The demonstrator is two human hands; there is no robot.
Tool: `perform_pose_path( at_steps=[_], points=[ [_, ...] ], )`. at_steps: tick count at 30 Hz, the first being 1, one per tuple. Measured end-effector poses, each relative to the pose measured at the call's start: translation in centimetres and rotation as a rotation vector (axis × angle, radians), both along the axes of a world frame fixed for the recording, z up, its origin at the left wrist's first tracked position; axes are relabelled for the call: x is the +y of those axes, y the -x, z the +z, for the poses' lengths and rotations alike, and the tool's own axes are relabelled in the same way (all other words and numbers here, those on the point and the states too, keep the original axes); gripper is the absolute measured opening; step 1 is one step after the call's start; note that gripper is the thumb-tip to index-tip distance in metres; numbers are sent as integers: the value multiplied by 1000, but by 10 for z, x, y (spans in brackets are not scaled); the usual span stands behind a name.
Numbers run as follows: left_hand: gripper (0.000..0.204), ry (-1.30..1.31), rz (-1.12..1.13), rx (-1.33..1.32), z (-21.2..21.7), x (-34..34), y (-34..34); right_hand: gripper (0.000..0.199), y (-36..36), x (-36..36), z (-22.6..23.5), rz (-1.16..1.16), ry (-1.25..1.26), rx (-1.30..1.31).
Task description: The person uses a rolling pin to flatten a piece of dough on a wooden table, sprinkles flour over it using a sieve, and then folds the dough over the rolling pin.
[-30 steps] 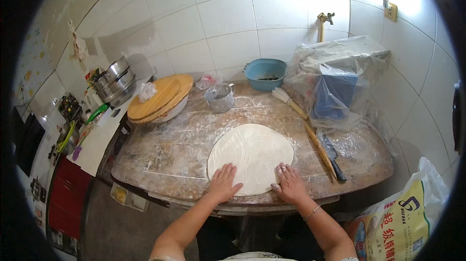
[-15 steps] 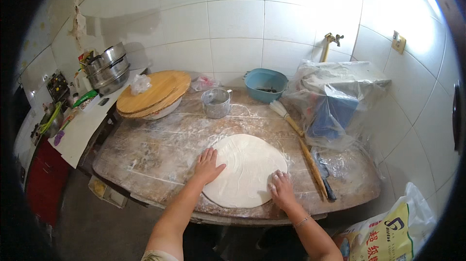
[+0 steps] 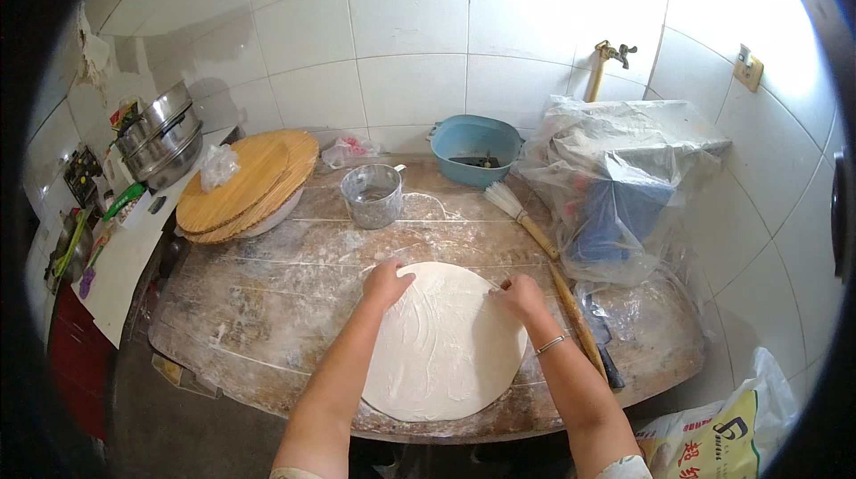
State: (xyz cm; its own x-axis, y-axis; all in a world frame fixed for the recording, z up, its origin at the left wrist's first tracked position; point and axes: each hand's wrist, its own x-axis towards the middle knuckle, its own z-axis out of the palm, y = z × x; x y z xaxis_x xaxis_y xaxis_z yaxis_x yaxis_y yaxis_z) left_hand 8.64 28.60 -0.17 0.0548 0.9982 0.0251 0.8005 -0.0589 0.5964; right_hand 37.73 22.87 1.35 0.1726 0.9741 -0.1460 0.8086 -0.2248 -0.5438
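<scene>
A thin round sheet of white dough (image 3: 443,345) lies on the floured wooden board (image 3: 267,310), close to its front edge. My left hand (image 3: 387,282) rests on the sheet's far left rim, fingers curled onto the dough. At the far right rim my right hand (image 3: 520,294) does the same, a thin bracelet on its wrist. Both forearms reach across the sheet from below. Whether the fingers pinch the rim or only press on it is hard to tell.
A long rolling pin (image 3: 577,323) and a straw brush (image 3: 517,214) lie right of the dough, a knife (image 3: 603,343) beside them. Behind stand a metal cup (image 3: 373,195), a blue basin (image 3: 475,149), round wooden lids (image 3: 248,182), steel pots (image 3: 164,134) and a plastic-covered appliance (image 3: 618,185). A printed sack (image 3: 718,433) sits lower right.
Both hands have slid from the near edge of the dough sheet up its sides to the far rim. The dough stays where it was.
</scene>
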Motion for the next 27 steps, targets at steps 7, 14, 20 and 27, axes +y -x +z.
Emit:
perform_pose_path(
  at_steps=[7,14,20,27],
  points=[
    [35,1,-204,-6,21,-17,1,17,0,-20,-3,139,-269,15],
    [29,-86,-293,-88,30,-66,15,14,3,-67,5,186,-441,84],
    [25,-47,-263,41,24,-132,38,12,-9,-125,6,213,-451,46],
    [28,-291,-468,39,15,-187,57,10,-15,-166,-20,395,-594,-112]
  ],
)
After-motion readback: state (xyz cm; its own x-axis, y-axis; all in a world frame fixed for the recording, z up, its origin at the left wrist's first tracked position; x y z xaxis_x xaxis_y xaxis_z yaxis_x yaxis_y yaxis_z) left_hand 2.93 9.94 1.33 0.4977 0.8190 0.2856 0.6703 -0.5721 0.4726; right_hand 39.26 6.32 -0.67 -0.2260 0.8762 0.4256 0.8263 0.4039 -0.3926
